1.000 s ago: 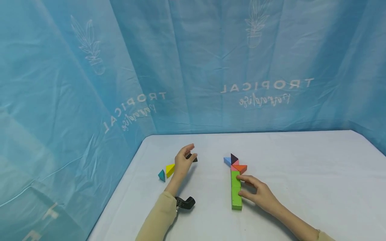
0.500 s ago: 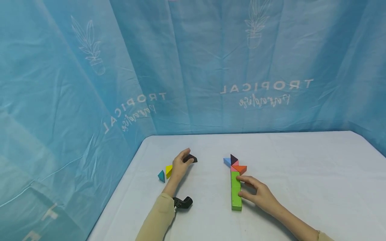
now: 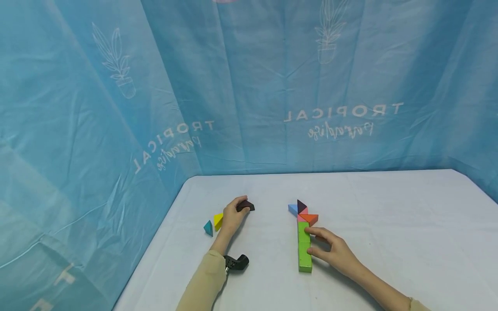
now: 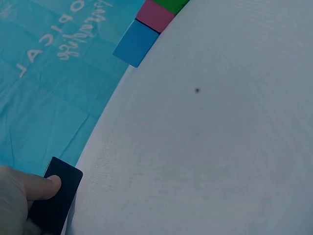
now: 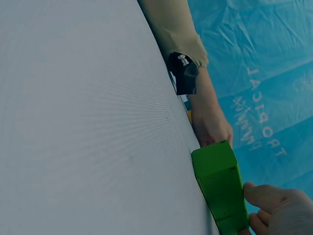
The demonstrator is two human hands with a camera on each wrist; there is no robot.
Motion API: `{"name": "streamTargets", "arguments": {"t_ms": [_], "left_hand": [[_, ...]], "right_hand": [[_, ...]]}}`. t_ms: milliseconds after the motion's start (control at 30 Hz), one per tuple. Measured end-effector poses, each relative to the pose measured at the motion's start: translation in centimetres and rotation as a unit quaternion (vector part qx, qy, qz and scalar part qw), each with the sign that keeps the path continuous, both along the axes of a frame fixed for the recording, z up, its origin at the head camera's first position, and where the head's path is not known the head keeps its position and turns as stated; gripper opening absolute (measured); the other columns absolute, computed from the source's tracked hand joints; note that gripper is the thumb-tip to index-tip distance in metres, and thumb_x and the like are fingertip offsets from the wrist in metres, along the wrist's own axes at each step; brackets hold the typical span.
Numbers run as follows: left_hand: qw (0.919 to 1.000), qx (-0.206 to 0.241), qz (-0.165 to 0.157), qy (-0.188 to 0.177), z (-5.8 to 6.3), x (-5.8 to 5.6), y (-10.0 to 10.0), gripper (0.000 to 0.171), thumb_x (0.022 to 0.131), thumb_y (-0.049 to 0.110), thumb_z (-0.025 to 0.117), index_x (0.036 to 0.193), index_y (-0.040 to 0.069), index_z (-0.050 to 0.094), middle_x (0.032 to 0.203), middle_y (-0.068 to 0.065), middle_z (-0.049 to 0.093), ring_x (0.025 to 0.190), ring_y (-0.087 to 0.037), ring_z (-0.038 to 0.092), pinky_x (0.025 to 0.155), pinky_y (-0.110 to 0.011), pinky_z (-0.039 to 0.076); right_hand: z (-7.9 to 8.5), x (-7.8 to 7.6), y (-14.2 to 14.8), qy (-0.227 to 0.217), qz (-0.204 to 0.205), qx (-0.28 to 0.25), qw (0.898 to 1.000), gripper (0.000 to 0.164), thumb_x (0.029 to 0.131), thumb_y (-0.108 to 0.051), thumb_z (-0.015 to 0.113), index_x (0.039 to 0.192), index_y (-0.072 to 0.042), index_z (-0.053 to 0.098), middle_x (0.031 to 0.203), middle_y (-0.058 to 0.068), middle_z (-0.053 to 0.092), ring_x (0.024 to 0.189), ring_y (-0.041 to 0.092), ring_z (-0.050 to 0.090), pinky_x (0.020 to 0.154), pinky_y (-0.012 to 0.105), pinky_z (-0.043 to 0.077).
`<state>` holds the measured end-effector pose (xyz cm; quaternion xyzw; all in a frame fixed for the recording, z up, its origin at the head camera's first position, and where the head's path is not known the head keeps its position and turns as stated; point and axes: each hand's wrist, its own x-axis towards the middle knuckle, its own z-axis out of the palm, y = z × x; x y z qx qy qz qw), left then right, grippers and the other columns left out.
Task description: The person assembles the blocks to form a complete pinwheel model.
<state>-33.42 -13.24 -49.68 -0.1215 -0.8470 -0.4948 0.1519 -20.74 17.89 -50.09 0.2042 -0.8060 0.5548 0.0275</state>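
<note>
My left hand (image 3: 234,217) pinches a dark brown block (image 3: 246,206) with sloping ends on the left half of the table. In the left wrist view the thumb presses the face of this dark block (image 4: 61,208). My right hand (image 3: 339,254) touches the right side of two green blocks (image 3: 304,246) lined up end to end, its thumb and fingers spread along them. The thumb meets the green block (image 5: 220,188) in the right wrist view. Beyond the green blocks sit pink pieces (image 3: 305,211), an orange triangle (image 3: 310,218), a blue triangle (image 3: 293,209) and a dark triangle (image 3: 301,206).
A yellow triangular block (image 3: 218,221) and a teal triangular block (image 3: 208,228) lie left of my left hand. A black wrist device (image 3: 237,262) is on the left forearm. The white table (image 3: 389,207) ends at a blue curtain (image 3: 256,86).
My left hand has come down and slightly nearer, and its fingers have closed on the dark brown block. The right hand stays on the green blocks.
</note>
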Motion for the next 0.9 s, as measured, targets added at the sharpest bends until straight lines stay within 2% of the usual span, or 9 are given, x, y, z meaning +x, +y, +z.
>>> {"name": "streamTargets", "arguments": {"t_ms": [333, 533, 900], "left_hand": [[1.0, -0.005, -0.003, -0.003, 0.1, 0.1, 0.0, 0.038, 0.084, 0.004, 0.069, 0.12, -0.002, 0.06, 0.12, -0.015, 0.061, 0.119, -0.031, 0.051, 0.101, -0.042, 0.039], [0.9997, 0.015, 0.011, -0.013, 0.2, -0.2, -0.3, 0.037, 0.083, 0.005, 0.07, 0.119, 0.0, 0.062, 0.119, -0.013, 0.063, 0.117, -0.029, 0.053, 0.1, -0.042, 0.04], [0.9988, 0.05, 0.003, 0.0, 1.7, -0.2, -0.2, 0.038, 0.084, 0.01, 0.07, 0.119, -0.002, 0.061, 0.118, -0.015, 0.063, 0.11, -0.03, 0.057, 0.096, -0.042, 0.044]], "right_hand": [[-0.1, 0.0, 0.0, -0.002, 0.001, -0.006, 1.0, 0.053, 0.083, -0.027, 0.073, 0.13, -0.013, 0.055, 0.128, -0.001, 0.056, 0.121, 0.021, 0.049, 0.1, 0.029, 0.04], [-0.2, -0.1, 0.0, 0.001, 0.004, -0.003, 1.0, 0.052, 0.083, -0.027, 0.073, 0.13, -0.013, 0.055, 0.128, -0.001, 0.056, 0.121, 0.022, 0.049, 0.099, 0.029, 0.041], [0.1, 0.1, 0.0, -0.003, 0.0, 0.001, 1.0, 0.053, 0.083, -0.026, 0.073, 0.13, -0.012, 0.054, 0.128, -0.001, 0.056, 0.121, 0.021, 0.049, 0.099, 0.029, 0.041]]}}
